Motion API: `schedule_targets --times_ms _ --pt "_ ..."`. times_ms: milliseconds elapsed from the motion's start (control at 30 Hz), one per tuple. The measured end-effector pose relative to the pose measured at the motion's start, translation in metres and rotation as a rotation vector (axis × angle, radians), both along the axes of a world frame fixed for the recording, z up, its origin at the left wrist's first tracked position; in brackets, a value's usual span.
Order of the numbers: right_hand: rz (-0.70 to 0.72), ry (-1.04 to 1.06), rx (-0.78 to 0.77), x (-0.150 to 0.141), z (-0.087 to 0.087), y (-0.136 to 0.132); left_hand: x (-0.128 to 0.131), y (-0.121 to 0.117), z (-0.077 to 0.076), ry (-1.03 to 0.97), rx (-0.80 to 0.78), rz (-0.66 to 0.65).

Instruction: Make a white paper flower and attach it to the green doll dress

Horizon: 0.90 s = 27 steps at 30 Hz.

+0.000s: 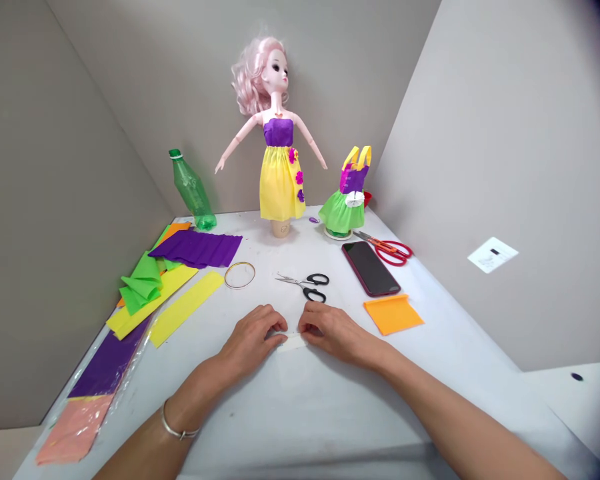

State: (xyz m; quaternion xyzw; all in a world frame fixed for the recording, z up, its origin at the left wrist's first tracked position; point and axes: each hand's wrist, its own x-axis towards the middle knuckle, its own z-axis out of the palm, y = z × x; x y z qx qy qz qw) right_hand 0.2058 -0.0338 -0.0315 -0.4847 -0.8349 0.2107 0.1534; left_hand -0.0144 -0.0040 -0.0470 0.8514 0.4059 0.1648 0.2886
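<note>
A small white strip [292,343], thin like paper, lies low over the table between my hands. My left hand [253,339] is closed, with thumb and fingertips at the strip's left end. At its right end my right hand [336,335] pinches the edge with curled fingers. Just beyond my fingertips are small black-handled scissors [307,285], blades pointing left. A gold bangle [240,275] lies left of them. To the right of my right hand is an orange piece of crepe paper [394,315].
At the back stand a pink-haired doll [283,180] in a purple and yellow dress, a small green dress [344,207] and a green bottle [193,190]. Crepe paper sheets [195,248] cover the left side. A phone [371,268] and red-handled scissors [393,252] lie right.
</note>
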Motion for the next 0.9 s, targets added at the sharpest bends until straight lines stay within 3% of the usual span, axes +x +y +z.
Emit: schedule_targets --times_ms 333,600,667,833,900 --pt "0.002 0.017 0.058 -0.003 0.001 -0.002 -0.001 0.001 0.003 -0.010 0.010 -0.035" --pt "0.034 -0.001 0.171 -0.007 -0.004 -0.001 0.000 -0.001 0.005 -0.040 0.136 -0.076" --pt "0.024 -0.025 0.236 -0.008 -0.004 -0.001 -0.001 -0.001 0.008 -0.052 0.222 -0.079" --pt "0.030 -0.100 0.397 -0.009 -0.003 -0.003 -0.005 -0.002 0.015 -0.015 0.635 -0.126" --pt "0.069 -0.130 0.431 -0.008 -0.005 -0.004 -0.005 -0.002 0.014 0.068 0.672 -0.181"
